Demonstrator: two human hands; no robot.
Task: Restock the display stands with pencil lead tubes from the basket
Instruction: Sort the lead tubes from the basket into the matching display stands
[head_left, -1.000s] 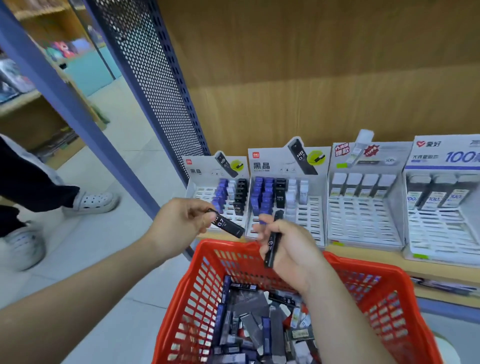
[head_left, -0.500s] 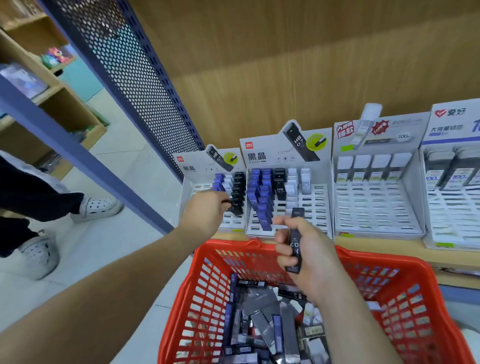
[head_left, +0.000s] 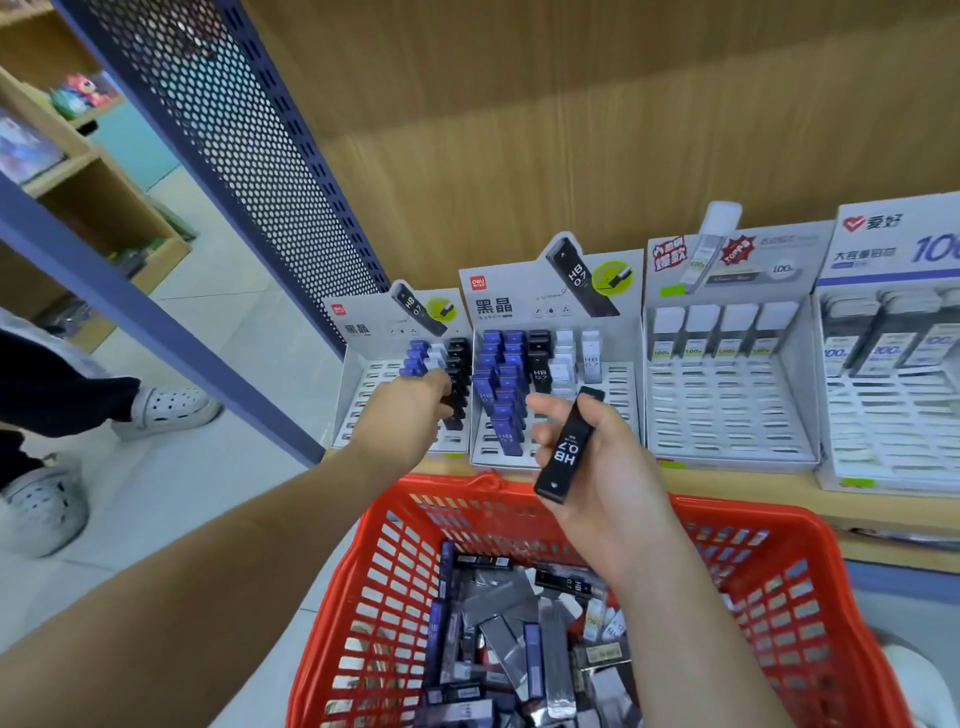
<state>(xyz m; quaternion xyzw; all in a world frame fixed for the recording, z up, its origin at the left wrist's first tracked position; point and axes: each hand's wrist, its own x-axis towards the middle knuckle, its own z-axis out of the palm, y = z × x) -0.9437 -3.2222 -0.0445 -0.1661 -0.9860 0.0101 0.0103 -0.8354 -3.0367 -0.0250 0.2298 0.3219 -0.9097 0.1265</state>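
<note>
Tube (head_left: 569, 447), slim and black, bore white "HB 0.7" and lay tilted in the right hand (head_left: 605, 467), gripped between thumb and curled fingers above the basket (head_left: 779, 525) rim. At its 9 o'clock the left hand (head_left: 402, 415) lay in the left stand (head_left: 358, 395) against a black column (head_left: 458, 364); its fingers were hidden, so its grip could not be told. At 12 o'clock the second stand (head_left: 519, 291), printed "黑晶", held blue, black and white tubes (head_left: 506, 395). The red basket held loose tubes (head_left: 498, 639) at 6 o'clock.

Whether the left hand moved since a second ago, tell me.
Yes. The left hand went forward, from near the basket onto the leftmost display stand, beside its black tubes.
</note>
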